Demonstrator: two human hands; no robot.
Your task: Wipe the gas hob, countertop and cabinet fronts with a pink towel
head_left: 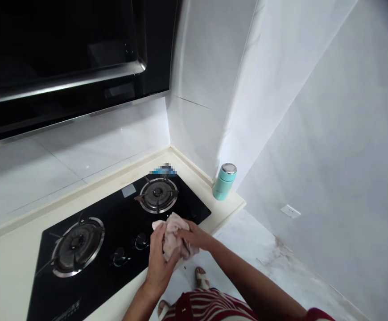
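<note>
A crumpled pale pink cloth is bunched up between my two hands, over the front right edge of the black gas stove. My left hand grips it from the left side, fingers curled against the fabric. On the other side, my right hand is closed on the cloth, with its fingers pressed into the folds. Just behind the cloth sits the right burner. Two control knobs lie to the left of my hands.
A mint-green thermos with a silver lid stands upright on the cream counter's right corner. The left burner has a raised pan support. A black range hood overhangs the back. A wall socket is low on the right wall.
</note>
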